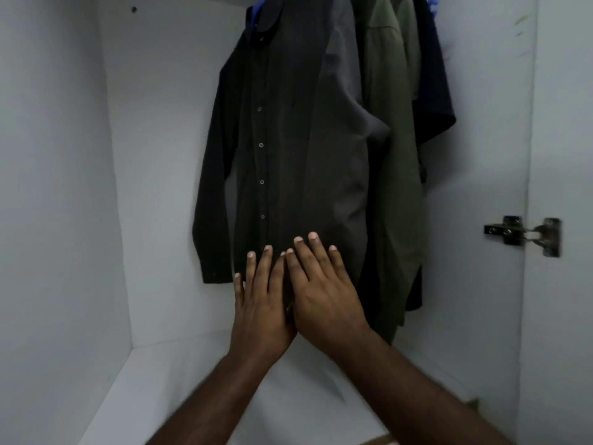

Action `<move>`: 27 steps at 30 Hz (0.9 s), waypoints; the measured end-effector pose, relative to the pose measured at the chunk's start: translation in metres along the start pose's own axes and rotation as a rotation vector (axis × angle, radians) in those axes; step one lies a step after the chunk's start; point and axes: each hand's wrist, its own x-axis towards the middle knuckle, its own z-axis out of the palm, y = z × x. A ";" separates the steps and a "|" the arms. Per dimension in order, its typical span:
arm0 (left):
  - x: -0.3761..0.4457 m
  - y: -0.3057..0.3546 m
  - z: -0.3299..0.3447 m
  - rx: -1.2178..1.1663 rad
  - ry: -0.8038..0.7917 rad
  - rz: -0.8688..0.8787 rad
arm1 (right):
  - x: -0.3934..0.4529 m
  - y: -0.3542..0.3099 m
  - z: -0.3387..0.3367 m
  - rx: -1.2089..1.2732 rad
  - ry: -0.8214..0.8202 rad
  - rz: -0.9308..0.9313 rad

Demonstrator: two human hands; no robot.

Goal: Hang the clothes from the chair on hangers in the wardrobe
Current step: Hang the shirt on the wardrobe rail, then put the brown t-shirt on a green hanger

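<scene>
A white wardrobe [160,155] fills the view, its panels bare and a metal door hinge [523,234] fixed on the right side. A black button-up shirt [276,155] hangs at the front on a blue hanger [255,11], with an olive green shirt [394,155] and a dark navy garment [431,91] hanging behind it to the right. Both hands lie flat, fingers straight, on the black shirt's lower front: the left hand [260,303] beside the right hand [324,293], touching each other, gripping nothing. This looks like smoothing a shirt already hung. The next move likely calls for letting go and turning back to the chair, which is out of view. No brand, label or writing can be read.
</scene>
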 end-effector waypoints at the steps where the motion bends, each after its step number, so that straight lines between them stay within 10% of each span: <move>1: -0.002 0.008 -0.003 -0.005 -0.002 0.022 | -0.008 0.002 -0.008 -0.009 0.002 0.016; 27: -0.128 0.350 -0.069 -0.643 -0.114 0.443 | -0.275 0.081 -0.309 -0.624 -0.109 0.482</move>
